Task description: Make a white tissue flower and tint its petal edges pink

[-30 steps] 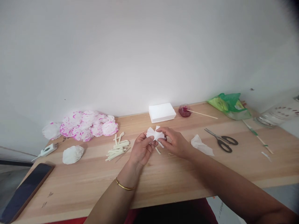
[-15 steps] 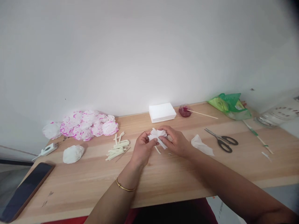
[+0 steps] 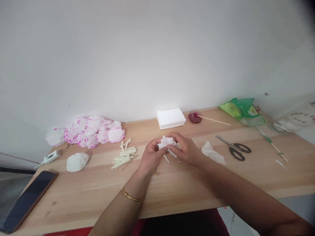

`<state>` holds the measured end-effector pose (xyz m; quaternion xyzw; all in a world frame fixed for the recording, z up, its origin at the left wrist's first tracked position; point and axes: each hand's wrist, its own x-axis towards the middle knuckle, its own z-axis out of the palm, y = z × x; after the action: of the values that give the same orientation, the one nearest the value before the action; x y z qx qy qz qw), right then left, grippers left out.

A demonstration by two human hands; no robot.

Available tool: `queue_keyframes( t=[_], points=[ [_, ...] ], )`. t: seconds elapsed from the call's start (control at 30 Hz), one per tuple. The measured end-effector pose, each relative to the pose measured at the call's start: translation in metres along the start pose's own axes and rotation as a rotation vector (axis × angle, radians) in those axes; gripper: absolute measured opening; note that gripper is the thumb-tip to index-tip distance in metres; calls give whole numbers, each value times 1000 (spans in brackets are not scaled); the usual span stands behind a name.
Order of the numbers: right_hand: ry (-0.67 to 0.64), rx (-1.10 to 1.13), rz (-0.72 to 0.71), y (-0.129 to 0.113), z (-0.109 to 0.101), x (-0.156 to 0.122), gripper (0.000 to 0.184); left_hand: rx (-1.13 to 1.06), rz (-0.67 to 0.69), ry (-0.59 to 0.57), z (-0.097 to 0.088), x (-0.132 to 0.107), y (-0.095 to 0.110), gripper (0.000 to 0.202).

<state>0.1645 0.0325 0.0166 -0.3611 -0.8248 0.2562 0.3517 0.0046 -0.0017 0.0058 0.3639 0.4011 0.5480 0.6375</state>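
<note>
Between my two hands is a white tissue-paper flower point(image 3: 166, 141) with ruffled layers, held just above the wooden table. My left hand point(image 3: 152, 155) pinches its left side, thumb in front and fingers curled behind. From the right, my right hand point(image 3: 186, 149) grips the same flower, its thumb close to the left thumb. Below the flower a thin pale strip point(image 3: 166, 158) shows. Right of my right hand lies a loose piece of white tissue point(image 3: 212, 153), with black-handled scissors point(image 3: 235, 148) beyond it.
Pink-edged paper flowers point(image 3: 90, 132) are heaped back left, near a white tissue ball point(image 3: 77, 162), pale strips point(image 3: 125, 156) and a phone point(image 3: 28, 201). Along the back are a tissue stack point(image 3: 171, 118), a cup of dark red liquid point(image 3: 195, 117), a green bag point(image 3: 243, 111) and a glass vessel point(image 3: 292, 119).
The thumbs have drawn closer together over the flower, and its front layer that hung down now sits more folded up. Both hands stay in nearly the same place.
</note>
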Motion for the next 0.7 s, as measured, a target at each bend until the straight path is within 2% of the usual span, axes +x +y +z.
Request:
queue_keyframes(
  t=[0.37, 0.7],
  points=[
    [16, -56, 2, 2, 1, 1, 22, 155, 107, 55, 0, 0, 0, 24],
    [17, -55, -15, 4, 4, -1, 25, 109, 46, 86, 1, 1, -1, 26]
  ],
)
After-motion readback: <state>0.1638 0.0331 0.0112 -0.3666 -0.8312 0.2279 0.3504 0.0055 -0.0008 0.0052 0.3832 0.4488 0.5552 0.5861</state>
